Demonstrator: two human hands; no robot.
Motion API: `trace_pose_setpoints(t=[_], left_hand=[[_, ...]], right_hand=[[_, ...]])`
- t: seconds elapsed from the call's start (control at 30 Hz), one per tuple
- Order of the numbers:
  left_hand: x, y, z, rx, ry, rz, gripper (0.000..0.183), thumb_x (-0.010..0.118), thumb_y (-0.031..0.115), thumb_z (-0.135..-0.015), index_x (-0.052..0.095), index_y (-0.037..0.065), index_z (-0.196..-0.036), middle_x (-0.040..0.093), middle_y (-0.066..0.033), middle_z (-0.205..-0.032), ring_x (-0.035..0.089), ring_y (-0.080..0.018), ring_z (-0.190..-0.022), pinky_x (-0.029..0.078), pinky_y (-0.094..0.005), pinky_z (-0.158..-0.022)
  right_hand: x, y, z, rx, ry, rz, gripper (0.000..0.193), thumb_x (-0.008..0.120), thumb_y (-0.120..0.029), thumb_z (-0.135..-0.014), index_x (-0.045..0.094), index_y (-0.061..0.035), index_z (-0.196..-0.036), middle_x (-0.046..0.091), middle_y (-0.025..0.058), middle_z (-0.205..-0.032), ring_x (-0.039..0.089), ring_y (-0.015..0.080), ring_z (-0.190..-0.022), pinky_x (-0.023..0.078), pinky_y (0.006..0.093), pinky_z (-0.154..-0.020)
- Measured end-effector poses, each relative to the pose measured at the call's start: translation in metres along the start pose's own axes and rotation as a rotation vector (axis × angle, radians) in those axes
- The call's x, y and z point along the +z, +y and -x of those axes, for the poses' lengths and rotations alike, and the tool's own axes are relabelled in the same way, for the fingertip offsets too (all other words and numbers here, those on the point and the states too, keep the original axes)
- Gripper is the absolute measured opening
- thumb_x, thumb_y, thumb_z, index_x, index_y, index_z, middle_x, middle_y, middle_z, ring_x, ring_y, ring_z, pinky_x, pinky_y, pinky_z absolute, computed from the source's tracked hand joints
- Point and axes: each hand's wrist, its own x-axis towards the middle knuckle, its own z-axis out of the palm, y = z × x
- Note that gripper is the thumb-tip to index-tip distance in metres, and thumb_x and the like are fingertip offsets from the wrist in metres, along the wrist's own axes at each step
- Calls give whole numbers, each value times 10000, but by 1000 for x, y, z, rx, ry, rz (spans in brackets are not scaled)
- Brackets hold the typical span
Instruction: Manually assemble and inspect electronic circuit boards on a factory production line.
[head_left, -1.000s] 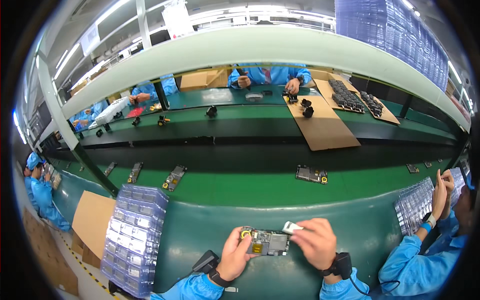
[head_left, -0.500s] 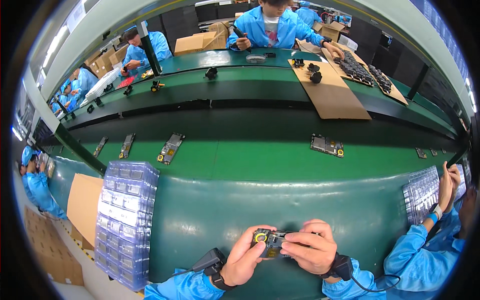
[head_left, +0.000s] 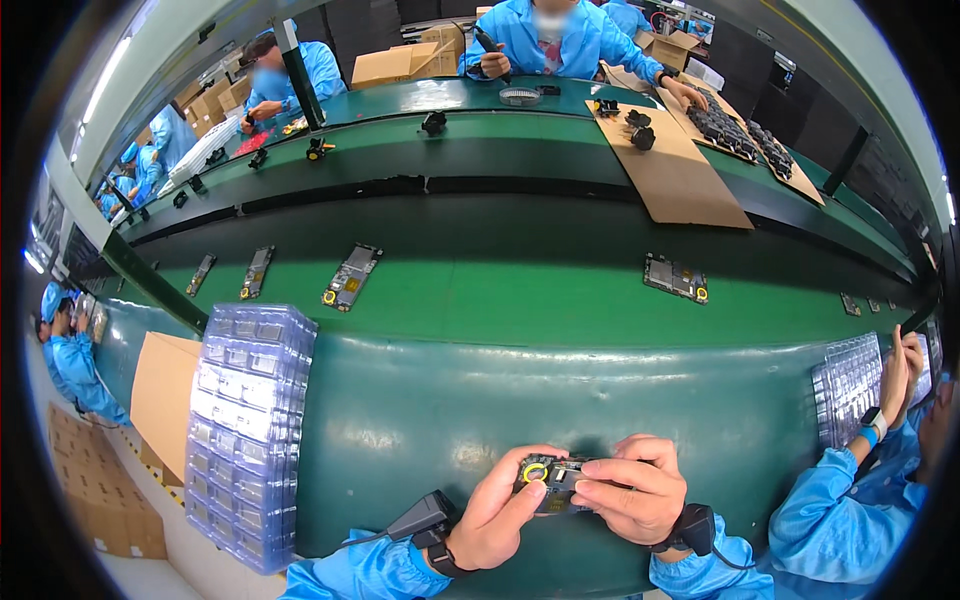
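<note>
Green tabletop (head_left: 400, 410) lay beneath the work. From where I stood, the left hand (head_left: 497, 516) clasped a circuit board (head_left: 557, 492) between thumb and fingers, its yellow ring (head_left: 536, 464) showing — while the right hand (head_left: 638, 492) bent its fingers against the board's right end — gripping what, I couldn't tell.

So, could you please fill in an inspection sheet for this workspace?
Surface: smooth dark-green worktop, reflecting light.
Job's things: dark rectangular circuit board with a yellow ring, held above the worktop.
Clutter: stack of clear plastic trays at left, beside a tan cardboard piece.
Hands: bare left hand grips the board's left end; bare right hand has fingers on its right part, grip partly hidden.
Cables: thin black cable over the blue right sleeve.
Surroundings: long green belt bearing similar boards; co-workers in blue coats.
</note>
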Motion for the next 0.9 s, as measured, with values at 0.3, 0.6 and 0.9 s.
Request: trace_pose_setpoints(t=[0.3,0.6,0.9], left_hand=[[0,-1,1,-23,21,30,370,429,86,-1064,426,-26,-1416,581,-99,-1281,568,-133,-1157,486,-303,-1004],[4,2,0,24,58,-176,319,513,108,-1062,494,-14,-1357,615,-79,-1208,583,-96,-1085,515,-265,-921],[4,-5,4,92,214,-363,197,600,103,-1026,559,-22,-1173,663,-59,-1019,611,-65,-859,536,-241,-737]], right_hand=[[0,-1,-1,8,-13,0,362,920,-142,-639,810,-182,-982,736,-47,-1107,552,182,-963,520,303,-789],[0,0,0,-30,-8,11,345,905,-145,-665,808,-179,-994,735,-42,-1114,561,179,-941,519,337,-800],[1,-7,-1,-54,-3,35,331,898,-155,-674,810,-178,-993,731,-56,-1078,570,162,-918,508,360,-835]])
